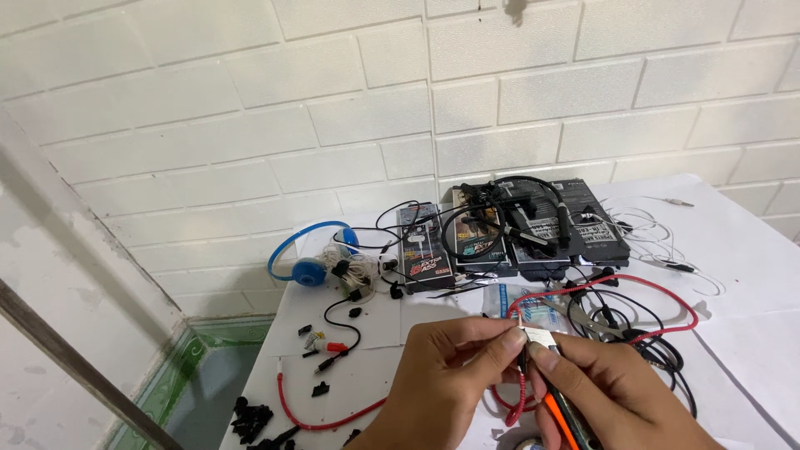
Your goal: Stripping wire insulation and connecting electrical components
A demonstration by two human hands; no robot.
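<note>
A: Head view, low centre: what sits between the two hands?

B: Left hand [454, 375] pinching a small white piece [537, 337] with thumb and forefinger closed on it; right hand [621, 387] at 3 o'clock of the left, thumb pressed to the same piece. Red cable [667, 293] running up from the pinch, looping toward 1 o'clock. Orange-handled tool [560, 421] tucked under the right hand's fingers, pointing toward 5 o'clock.

A: Hard to make out?

B: Exact kind of the white piece, too small and half covered by fingertips. Tool's tip hidden; its lower end cut off by the bottom edge, as are both wrists. Cannot tell whether the right hand truly grips the tool or only rests over it.

A: Surface and room?

B: White table [750, 250], paper-covered. Blue headphones [310, 250] at 10 o'clock of the hands, a row of dark flat packages [512, 233] at 12, draped in black wires. Tangle of black cables [658, 350] at 3 o'clock. Small black bits [250, 421] heaped at 8 o'clock. White brick wall [400, 92] behind, green floor [192, 375] below left.
</note>
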